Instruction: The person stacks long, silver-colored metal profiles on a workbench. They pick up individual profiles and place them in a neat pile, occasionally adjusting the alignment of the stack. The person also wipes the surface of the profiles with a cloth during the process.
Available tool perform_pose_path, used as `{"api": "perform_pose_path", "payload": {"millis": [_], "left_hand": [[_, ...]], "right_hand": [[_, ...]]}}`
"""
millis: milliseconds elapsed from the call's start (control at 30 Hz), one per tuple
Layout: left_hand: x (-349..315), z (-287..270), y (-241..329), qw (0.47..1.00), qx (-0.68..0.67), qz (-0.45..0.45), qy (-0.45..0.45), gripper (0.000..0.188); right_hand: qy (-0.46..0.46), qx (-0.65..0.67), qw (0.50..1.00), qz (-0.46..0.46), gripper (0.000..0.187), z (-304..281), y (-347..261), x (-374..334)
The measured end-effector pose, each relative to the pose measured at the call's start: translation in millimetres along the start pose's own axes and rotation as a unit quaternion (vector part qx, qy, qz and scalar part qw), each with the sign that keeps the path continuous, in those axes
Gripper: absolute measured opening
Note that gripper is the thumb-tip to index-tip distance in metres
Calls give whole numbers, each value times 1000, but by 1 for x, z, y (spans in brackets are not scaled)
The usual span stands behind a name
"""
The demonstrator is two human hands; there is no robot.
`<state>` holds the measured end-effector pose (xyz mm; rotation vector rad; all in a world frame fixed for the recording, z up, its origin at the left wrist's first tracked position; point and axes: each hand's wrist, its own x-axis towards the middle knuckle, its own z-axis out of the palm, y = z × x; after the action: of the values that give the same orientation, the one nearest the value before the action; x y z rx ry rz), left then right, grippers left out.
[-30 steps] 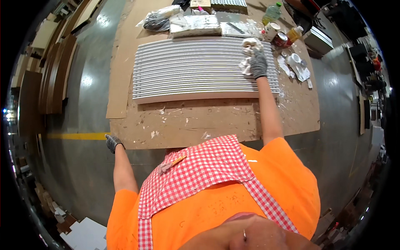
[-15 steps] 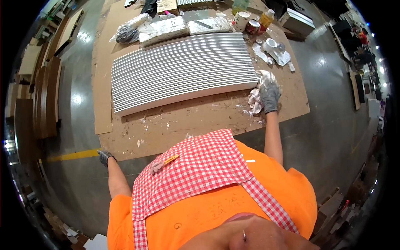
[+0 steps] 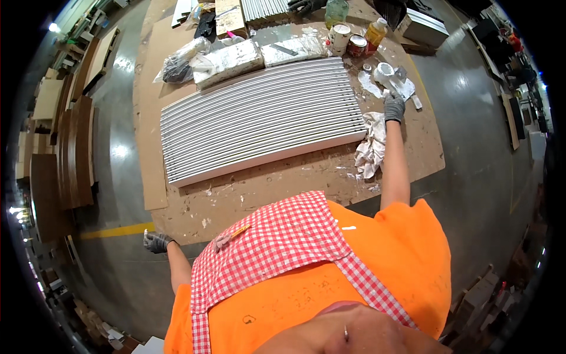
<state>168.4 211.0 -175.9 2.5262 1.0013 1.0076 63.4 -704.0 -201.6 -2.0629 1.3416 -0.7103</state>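
My right hand [image 3: 394, 108], in a grey glove, reaches over the right side of the table. Its fingers are drawn together at the edge of white-smeared scraps [image 3: 407, 88]; a small white bit shows at the fingertips, too small to name. Just below it lies a crumpled, stained white rag [image 3: 370, 154], apart from the fingers. Off the table's near left corner hangs my gloved left hand [image 3: 157, 242], fingers curled, with a pale spot at their tips that I cannot make out. Between them lies a block of white strips [image 3: 265, 118] set side by side.
Two white-smeared wrapped blocks [image 3: 229, 64] and a plastic bag [image 3: 180, 62] sit behind the strips. Cans [image 3: 356, 45], a yellow bottle [image 3: 376, 34] and a roll of tape [image 3: 384, 72] stand at the back right. A dark glove [image 3: 306, 6] shows at the far edge.
My right hand has left the rag and moved farther back to the white scraps. The rag now lies loose. My left hand's fingers have turned, and the view has shifted slightly.
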Motion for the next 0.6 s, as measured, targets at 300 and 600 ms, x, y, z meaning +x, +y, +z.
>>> {"api": "perform_pose_path", "payload": {"millis": [300,600], "left_hand": [[-91,-16,195,906,-326,260,-71,30],[-231,-78,351,556,-506,356,-554,40]], "right_hand": [[-255,592,736,205,18,-48,-23,-31],[-470,454,751,96,34,-46,-148,-192]]}}
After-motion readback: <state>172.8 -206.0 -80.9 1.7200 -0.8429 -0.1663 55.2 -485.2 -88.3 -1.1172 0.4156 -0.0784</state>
